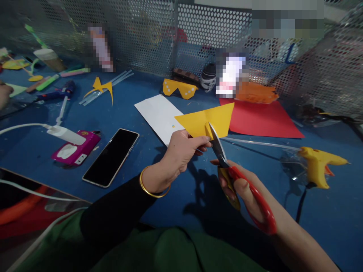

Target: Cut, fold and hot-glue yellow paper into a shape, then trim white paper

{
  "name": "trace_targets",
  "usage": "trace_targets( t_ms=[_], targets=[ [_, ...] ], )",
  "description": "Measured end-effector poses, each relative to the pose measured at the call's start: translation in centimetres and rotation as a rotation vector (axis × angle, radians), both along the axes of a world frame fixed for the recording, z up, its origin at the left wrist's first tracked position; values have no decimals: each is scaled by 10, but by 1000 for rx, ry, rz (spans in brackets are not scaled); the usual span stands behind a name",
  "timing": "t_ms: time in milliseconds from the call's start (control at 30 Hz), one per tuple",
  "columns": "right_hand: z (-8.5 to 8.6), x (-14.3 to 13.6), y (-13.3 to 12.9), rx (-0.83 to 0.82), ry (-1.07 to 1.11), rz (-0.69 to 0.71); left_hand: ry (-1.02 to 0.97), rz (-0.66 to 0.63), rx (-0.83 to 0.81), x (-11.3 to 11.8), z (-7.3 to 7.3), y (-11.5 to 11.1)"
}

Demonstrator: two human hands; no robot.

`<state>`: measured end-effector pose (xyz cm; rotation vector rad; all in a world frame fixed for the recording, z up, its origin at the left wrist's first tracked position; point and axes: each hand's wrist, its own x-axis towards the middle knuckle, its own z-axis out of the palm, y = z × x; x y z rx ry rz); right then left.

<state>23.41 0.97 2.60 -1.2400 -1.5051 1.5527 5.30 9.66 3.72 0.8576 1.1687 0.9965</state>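
Observation:
My left hand (pixel 181 149) pinches the lower edge of a piece of yellow paper (pixel 218 117) between thumb and fingers. In my right hand (pixel 244 185) is a pair of scissors (pixel 256 202) with red and yellow handles. Their blades meet the paper's lower middle, where a narrow strip stands out by my left thumb. Under and beyond the paper lie a white sheet (pixel 159 113) and a red sheet (pixel 261 119). A yellow paper mask shape (pixel 180 89) with small pale squares rests on the table behind.
A yellow glue gun (pixel 317 166) lies at the right, a black-screened phone (pixel 113 156) at the left near a magenta power adapter (pixel 76 147). A blue glue gun (pixel 61 92) and yellow paper cutouts (pixel 99 87) lie further back. Another person's hand (pixel 4 94) shows at the far left. Perforated metal panels (pixel 210 22) stand behind.

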Motion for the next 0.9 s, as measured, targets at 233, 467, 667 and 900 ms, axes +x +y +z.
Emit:
trace_targets(
  t_ms=[233, 467, 667, 900],
  targets=[
    [8, -3, 0, -57, -32, -1, -48, -14, -37, 1, 2, 0],
    [10, -4, 2, -28, -78, 0, -61, -24, -41, 1, 3, -1],
    [12, -4, 2, 12, -111, -10, -38, -13, -32, 2, 0, 0],
    [11, -4, 1, 20, -127, -18, -55, -1, -25, 2, -1, 0]
  ],
)
